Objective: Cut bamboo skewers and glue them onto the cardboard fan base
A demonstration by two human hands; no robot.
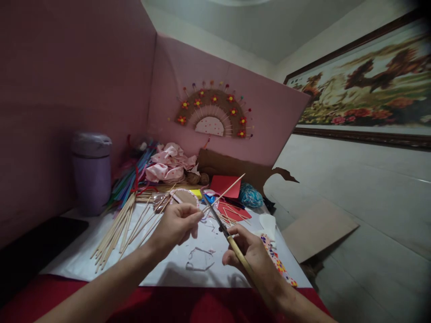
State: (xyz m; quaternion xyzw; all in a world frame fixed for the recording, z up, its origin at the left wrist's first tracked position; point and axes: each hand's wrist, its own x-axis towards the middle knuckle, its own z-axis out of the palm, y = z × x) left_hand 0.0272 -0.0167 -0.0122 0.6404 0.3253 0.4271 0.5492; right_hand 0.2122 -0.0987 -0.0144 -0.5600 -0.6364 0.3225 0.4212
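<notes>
My left hand (180, 222) is closed, thumb and fingertips pinching one end of a thin wooden stick (230, 185) that slants up to the right. In my right hand (251, 251) is a pair of scissors (240, 256) with yellowish handles. Their dark blades point up and left and cross the stick close to my left fingertips; whether they touch it I cannot tell. Small silvery-grey scraps (200, 259) lie on the white sheet (161, 273) below my hands. Behind my left hand rests a round brown piece (185, 197) with a pale edge.
Many loose sticks (116, 231) lie at left, near a purple lidded container (91, 172). Behind are pink fabric (171, 161), red sheets (225, 186) and blue yarn (251, 195). A flower-decorated half-ring (213, 98) hangs on the pink board. Patterned strips (278, 262) lie at right.
</notes>
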